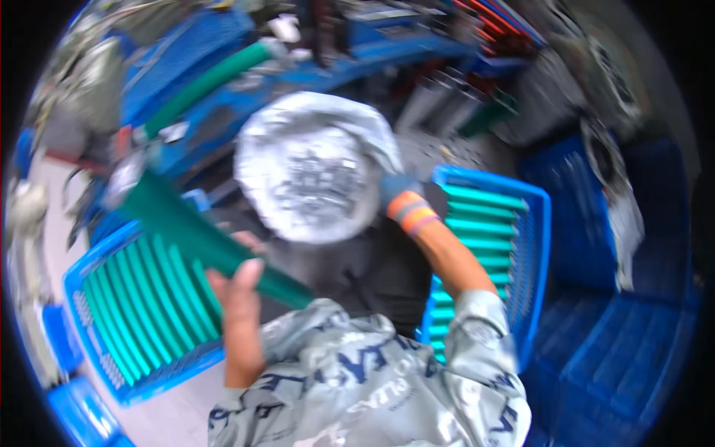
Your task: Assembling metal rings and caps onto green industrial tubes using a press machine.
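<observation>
A large green tube [197,231] slants across my left side, its pale end cap [125,181] up and to the left. My bare left hand [242,279] is closed around the tube near its lower end, the thumb lying on top. In front of me stands a round container lined with a whitish plastic bag [261,149]. Small shiny metal parts [320,179] lie loose inside it. My right hand [398,190], in a blue-grey glove with an orange cuff, is at the container's right rim by the folded bag edge. Its fingers are blurred and partly hidden.
Blue crates with rows of green tubes stand at left [141,305] and right [484,246]. A blue workbench [357,63] runs along the back, with another green tube [208,82] over it. Grey cylinders [432,100] stand at back right. Stacked blue crates [618,357] fill the far right.
</observation>
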Available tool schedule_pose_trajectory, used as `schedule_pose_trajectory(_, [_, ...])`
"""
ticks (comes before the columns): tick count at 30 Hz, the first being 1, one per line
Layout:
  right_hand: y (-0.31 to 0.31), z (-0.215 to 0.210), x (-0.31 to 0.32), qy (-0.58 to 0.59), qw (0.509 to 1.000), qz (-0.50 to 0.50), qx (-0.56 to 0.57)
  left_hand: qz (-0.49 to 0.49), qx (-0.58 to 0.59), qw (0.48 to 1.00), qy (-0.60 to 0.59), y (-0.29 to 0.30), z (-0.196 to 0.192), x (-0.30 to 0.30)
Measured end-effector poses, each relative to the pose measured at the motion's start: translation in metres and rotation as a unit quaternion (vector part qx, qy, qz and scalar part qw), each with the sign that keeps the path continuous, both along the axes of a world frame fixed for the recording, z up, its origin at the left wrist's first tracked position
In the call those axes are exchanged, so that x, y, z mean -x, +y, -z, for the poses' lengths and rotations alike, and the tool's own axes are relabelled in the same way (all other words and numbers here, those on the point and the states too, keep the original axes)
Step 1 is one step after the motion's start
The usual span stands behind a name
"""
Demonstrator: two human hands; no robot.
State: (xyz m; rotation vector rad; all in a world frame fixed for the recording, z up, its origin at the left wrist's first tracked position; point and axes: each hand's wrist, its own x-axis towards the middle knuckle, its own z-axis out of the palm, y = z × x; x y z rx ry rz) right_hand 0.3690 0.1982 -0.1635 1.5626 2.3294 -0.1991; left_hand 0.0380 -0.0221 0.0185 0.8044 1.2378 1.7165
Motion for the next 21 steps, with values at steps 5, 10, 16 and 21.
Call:
schedule_pose_trajectory(5, [0.011, 0.025, -0.011, -0.031, 0.998, 0.013, 0.062, -0.002, 0.035, 0.998, 0.054, 0.007, 0.026, 0.001])
schedule_pose_trajectory(10, [-0.002, -0.024, -0.028, 0.241, 0.970, 0.017, -0.016, -0.047, -0.025, 0.998, 0.024, 0.012, 0.042, 0.006])
schedule_pose_trajectory(16, [-0.061, -0.062, 0.017, 0.826, 0.390, 0.200, 0.354, -0.062, 0.046, 0.994, 0.080, 0.003, 0.045, 0.011])
schedule_pose_trajectory(21, [-0.120, -0.094, 0.077, 0.843, 0.163, 0.217, 0.464, -0.141, -0.059, 0.987, -0.056, -0.005, 0.035, 0.035])
